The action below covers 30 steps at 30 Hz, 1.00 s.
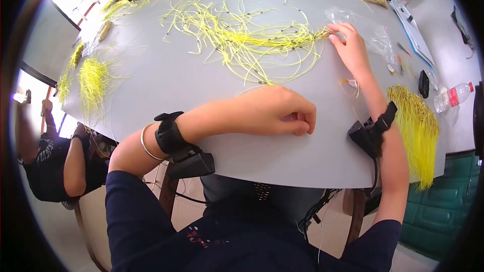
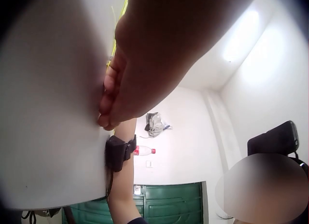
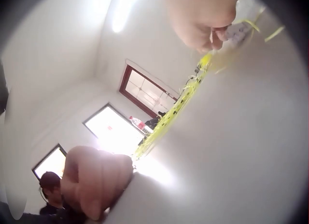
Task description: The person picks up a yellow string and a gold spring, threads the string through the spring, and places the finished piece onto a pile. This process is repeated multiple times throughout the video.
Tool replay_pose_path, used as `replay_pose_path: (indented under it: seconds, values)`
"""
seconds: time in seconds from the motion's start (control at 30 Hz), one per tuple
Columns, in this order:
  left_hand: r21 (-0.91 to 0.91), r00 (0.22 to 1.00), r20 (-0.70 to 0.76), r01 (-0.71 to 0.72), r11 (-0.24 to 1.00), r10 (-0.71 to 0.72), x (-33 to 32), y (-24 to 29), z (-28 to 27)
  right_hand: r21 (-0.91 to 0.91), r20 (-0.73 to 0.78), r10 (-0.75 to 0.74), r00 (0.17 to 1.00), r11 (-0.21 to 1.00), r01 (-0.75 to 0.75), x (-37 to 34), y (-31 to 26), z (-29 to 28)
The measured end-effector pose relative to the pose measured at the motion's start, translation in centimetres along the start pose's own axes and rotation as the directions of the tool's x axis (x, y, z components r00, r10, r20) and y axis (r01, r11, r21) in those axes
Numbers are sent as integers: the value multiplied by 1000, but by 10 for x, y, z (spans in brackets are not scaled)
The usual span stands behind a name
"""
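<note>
Yellow-green strands with small dark knots [image 1: 242, 38] lie fanned across the grey table. At their gathered brown right end, my right hand [image 1: 350, 48] pinches the bundle between thumb and fingers; the right wrist view also shows this hand [image 3: 205, 19] at the tip of the strands [image 3: 176, 110]. My left hand [image 1: 280, 111] rests on the table below the bundle, its fingers loosely curled and nothing visible in them. In the left wrist view its fingers [image 2: 110, 96] touch the tabletop.
A thick yellow fringe [image 1: 416, 131] hangs over the right edge beside my right forearm. Bottles [image 1: 454, 96], a clipboard [image 1: 416, 35], clear plastic bags [image 1: 381, 43] and a black object [image 1: 423, 84] lie at right. More strands [image 1: 94, 80] lie left; a person [image 1: 55, 161] sits beyond.
</note>
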<state>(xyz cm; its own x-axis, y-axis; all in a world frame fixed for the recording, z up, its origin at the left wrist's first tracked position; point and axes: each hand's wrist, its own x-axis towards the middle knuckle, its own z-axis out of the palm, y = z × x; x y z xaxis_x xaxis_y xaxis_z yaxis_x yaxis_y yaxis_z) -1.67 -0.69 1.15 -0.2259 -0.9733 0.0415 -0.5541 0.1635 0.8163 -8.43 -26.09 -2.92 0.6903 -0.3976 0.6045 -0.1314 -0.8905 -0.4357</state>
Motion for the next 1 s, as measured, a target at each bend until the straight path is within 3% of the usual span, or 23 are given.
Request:
replay_pose_path:
  seconds: [0.07, 0.17, 0.37, 0.47, 0.6, 0.67, 0.73, 0.8, 0.83, 0.87, 0.93, 0.97, 1.0]
  values:
    - [2, 999, -16, -31, 1000, 31, 0, -2, 3, 30, 92, 111, 990, 993, -114, -2, -5, -2]
    - [12, 1000, -17, -25, 1000, 25, 0, -2, 4, -32, 123, 107, 987, 994, -104, -2, -8, -5]
    - [-3, 1000, -7, -10, 1000, 9, 1, -2, 3, -25, 101, 227, 969, 974, -226, -7, -17, -12]
    - [-1, 1000, 2, -7, 1000, 7, 1, -1, 2, -50, 116, 157, 981, 987, -152, -10, -15, -12]
    - [-36, 999, -14, -31, 999, 31, -1, -2, 2, -97, 46, 165, 985, 982, -160, -11, -21, -19]
    - [-47, 999, 17, 29, 998, -28, -1, 2, 0, -102, -52, 206, 977, 972, -210, -8, -30, -32]
    - [-38, 1000, -10, 24, 999, -24, -1, 2, 2, -134, -56, 255, 965, 956, -260, -3, -47, -47]
    - [-49, 999, -17, 29, 998, -30, -2, 0, 3, -47, 9, 321, 947, 946, -320, -2, -56, -57]
    - [-91, 999, -45, 6, 996, -10, -1, -2, 2, 152, 31, 259, 966, 954, -260, -1, -59, -56]
    - [-133, 997, -74, -20, 991, 10, -2, -4, 4, 152, 41, 266, 963, 951, -269, -8, -63, -58]
    - [-425, 896, -411, -22, 905, -171, -3, 14, 2, 502, 375, 460, 805, 629, -593, -20, -112, -69]
    - [-477, 785, -597, -178, 861, -168, -2, 16, 1, 500, 375, 466, 801, 626, -598, -30, -117, -68]
    - [-423, 679, -721, -272, 864, -139, -3, 15, -2, 601, 549, 428, 718, 394, -695, -40, -118, -67]
